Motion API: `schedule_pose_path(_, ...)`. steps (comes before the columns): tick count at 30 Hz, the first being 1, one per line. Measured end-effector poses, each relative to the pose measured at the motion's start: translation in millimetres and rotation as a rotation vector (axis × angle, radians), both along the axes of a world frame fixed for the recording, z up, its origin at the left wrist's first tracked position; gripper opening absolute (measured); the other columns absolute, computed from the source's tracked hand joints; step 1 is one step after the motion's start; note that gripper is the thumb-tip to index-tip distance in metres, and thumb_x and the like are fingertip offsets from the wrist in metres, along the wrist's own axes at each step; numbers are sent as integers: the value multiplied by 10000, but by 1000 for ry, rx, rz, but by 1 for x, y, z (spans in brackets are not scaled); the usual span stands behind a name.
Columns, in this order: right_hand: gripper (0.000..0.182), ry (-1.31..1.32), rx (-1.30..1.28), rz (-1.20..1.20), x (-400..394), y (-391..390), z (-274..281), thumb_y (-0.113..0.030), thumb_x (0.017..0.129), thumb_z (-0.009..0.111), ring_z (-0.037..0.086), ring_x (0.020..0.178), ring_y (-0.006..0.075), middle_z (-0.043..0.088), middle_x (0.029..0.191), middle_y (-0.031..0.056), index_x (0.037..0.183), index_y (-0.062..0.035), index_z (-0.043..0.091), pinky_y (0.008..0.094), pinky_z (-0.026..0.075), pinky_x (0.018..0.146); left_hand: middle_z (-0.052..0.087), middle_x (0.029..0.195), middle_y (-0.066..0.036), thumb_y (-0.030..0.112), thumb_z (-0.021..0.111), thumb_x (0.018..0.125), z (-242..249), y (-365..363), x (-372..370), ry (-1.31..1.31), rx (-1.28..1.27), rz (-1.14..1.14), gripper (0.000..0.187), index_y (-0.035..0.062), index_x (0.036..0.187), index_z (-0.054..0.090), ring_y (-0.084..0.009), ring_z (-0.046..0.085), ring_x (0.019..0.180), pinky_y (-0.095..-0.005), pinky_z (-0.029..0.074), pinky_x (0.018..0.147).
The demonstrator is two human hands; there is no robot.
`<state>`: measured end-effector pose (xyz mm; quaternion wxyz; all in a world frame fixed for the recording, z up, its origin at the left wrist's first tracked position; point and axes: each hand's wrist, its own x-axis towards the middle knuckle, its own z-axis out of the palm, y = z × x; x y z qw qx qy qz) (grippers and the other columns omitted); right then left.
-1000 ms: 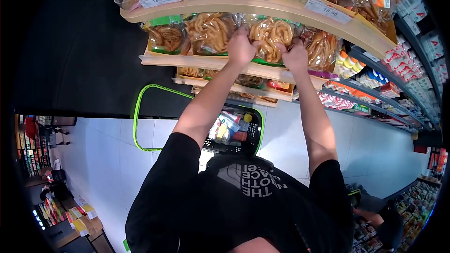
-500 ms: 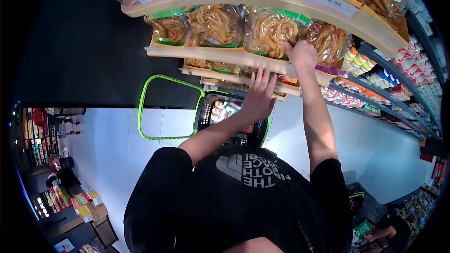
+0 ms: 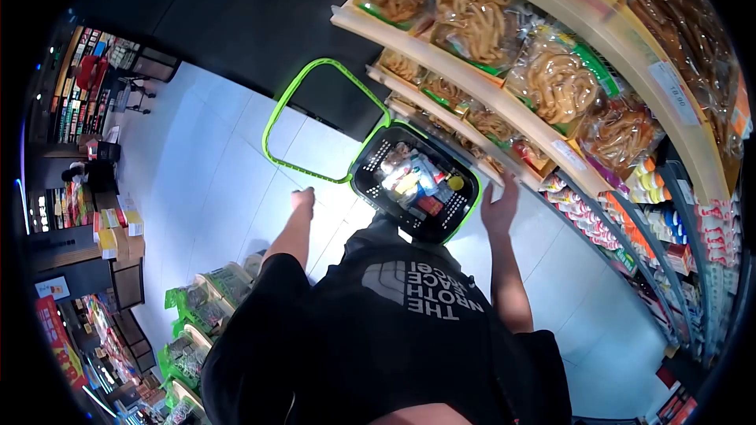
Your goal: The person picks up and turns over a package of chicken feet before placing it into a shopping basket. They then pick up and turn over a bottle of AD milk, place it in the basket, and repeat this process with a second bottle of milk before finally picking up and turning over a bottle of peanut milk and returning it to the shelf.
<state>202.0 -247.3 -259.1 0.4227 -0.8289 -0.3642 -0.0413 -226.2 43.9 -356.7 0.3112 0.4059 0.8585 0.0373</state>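
My left hand (image 3: 303, 199) hangs over the floor just below the green basket handle (image 3: 272, 132), apart from it. Its fingers look curled in, and nothing shows in them. My right hand (image 3: 501, 206) is open with its fingers apart, between the basket and the lower shelf edge. It holds nothing. The black shopping basket (image 3: 368, 173) with a green rim stands on the floor in front of me. Several packaged goods (image 3: 417, 181) lie in it, along with a round yellow-topped item (image 3: 456, 182). The handle is swung out to the left.
Curved shelves at the right hold clear packs of brown, twisted snacks (image 3: 561, 88) behind a pale shelf lip (image 3: 472, 86). Bottles and cartons (image 3: 654, 189) line the shelving farther right. Green-wrapped packs (image 3: 201, 299) stand in a display at the lower left.
My right hand has left the snack pack on the shelf and dropped beside the basket. My left hand has moved from the shelf edge to the left. The view has turned, showing more floor.
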Motion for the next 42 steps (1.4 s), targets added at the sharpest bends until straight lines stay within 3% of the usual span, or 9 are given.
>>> schedule_pose_path(3,476,343,-655,181,-45,-59,-124,-301,872,605,580,1038,416,622,1094,244,1228,11,553,481,472,920,628,1124,-233,308,736,760,32,39,-25,-62,177,89,784,-3,1395,398,-302,640,797,-412,529,699)
schedule_pose_path(5,522,401,-884,301,-62,-109,-186,-343,860,608,580,1093,415,618,1154,253,1245,5,555,464,483,925,507,1343,-253,323,754,743,39,60,-33,-82,196,51,851,8,1428,360,-344,543,1189,-405,452,983)
schedule_pose_path(8,416,926,-1179,249,-104,-176,-234,-350,873,621,628,797,300,662,986,181,1083,9,641,388,528,687,454,1408,-247,356,783,709,77,118,-28,-50,418,-263,935,16,1452,327,-364,464,1286,-420,392,1059)
schedule_pose_path(17,267,1422,-655,-481,-184,-134,-179,-241,877,571,612,500,180,620,661,80,840,11,651,325,520,426,625,695,-258,580,577,878,108,161,31,-74,488,-858,611,-26,804,613,-427,641,722,-482,502,676)
schedule_pose_path(23,335,1338,-319,-137,-194,42,-181,-364,911,619,631,580,180,658,782,72,952,-32,636,297,536,525,567,583,-99,394,658,898,113,106,23,-626,189,-841,421,-2,766,600,-174,532,551,-363,445,557)
schedule_pose_path(27,468,1596,117,-12,-234,213,-13,-444,900,631,632,728,190,663,942,78,1185,-79,561,343,554,693,521,600,26,271,620,936,109,51,21,-941,5,-846,242,51,838,599,-81,496,509,-261,398,479)
schedule_pose_path(31,362,1805,377,-14,-291,298,37,-452,909,620,585,640,184,596,768,48,1008,-110,552,301,496,614,665,752,-127,282,620,885,93,8,15,-903,100,-971,251,34,905,643,-264,631,701,-380,495,673)
schedule_pose_path(33,432,1949,456,18,-296,297,25,-390,921,615,307,477,92,262,560,-74,656,-217,321,256,250,457,673,840,-182,417,632,825,102,30,-5,-607,-26,-1223,402,26,915,657,-357,653,818,-442,512,749)
schedule_pose_path(42,251,1857,128,1,-314,275,12,-218,906,539,295,411,100,312,557,-31,713,-153,392,288,246,387,443,1338,-224,356,772,736,107,61,-88,-391,73,-1510,797,82,1384,399,-374,449,1259,-434,411,1036)
